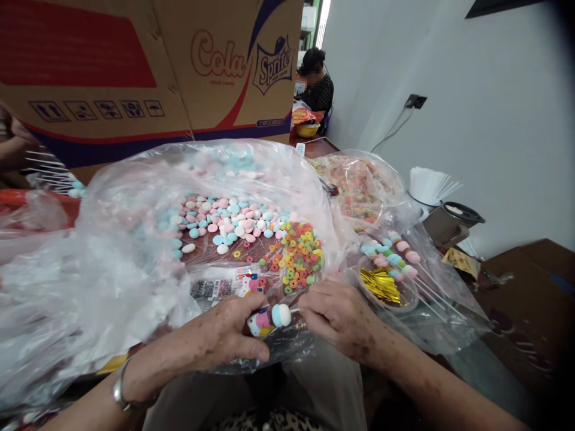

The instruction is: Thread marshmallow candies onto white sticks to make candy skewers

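Note:
Low in front of my lap, my left hand [224, 326] curls its thumb and fingers round a candy skewer [281, 315]; a blue-and-white candy and a pink, white and yellow printed piece show beside its fingers. My right hand [339, 314] is closed on the skewer's thin white stick. Just beyond lie a small printed packet [220, 287] and loose ring candies [299, 257] in red, yellow, green and orange. Behind them are pink, blue and white candies [233, 218], spilling from a big clear plastic bag [130, 185].
Finished-looking skewers [390, 257] and gold twist ties [380, 284] in a round dish lie right. Behind are a bag of ring candies [359, 185], white sticks [433, 185] and a mug [451, 221]. A cardboard box [179, 72] stands ahead. Co-workers' hand [18, 140] and a seated person [317, 84] are beyond.

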`<state>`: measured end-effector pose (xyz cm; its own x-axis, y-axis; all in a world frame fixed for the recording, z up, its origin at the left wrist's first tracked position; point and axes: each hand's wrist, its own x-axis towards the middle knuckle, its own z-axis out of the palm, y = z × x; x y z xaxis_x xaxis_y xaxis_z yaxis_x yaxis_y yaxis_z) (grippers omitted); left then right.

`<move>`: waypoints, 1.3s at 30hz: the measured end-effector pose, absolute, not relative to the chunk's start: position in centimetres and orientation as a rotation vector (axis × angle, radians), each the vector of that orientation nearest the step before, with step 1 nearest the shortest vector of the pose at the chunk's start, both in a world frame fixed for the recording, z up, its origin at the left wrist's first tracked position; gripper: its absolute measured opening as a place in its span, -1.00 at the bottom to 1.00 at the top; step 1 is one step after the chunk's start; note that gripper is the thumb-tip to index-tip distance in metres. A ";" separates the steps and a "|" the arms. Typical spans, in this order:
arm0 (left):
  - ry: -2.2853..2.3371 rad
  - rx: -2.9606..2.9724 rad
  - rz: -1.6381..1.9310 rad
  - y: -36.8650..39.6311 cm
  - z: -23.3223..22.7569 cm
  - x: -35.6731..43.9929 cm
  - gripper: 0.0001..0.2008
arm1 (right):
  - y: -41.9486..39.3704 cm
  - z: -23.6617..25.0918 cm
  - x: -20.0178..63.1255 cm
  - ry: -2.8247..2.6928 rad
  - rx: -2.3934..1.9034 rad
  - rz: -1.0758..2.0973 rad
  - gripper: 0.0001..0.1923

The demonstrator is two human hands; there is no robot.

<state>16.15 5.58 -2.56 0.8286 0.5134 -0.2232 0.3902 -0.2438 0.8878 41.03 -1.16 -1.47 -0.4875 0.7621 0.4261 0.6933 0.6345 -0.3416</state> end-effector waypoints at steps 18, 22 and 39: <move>0.750 1.516 -0.050 5.0 -0.6 16.5 -0.50 | -0.4 -0.4 41.3 -2.394 -0.885 -0.281 -0.83; 0.737 1.305 -0.192 5.3 -0.4 16.5 -0.49 | -0.4 -0.1 40.9 -2.356 -0.874 -0.294 -0.81; 0.676 1.572 -0.056 5.0 -0.5 16.6 -0.57 | -1.4 -0.6 40.8 -2.370 -1.088 0.122 -0.67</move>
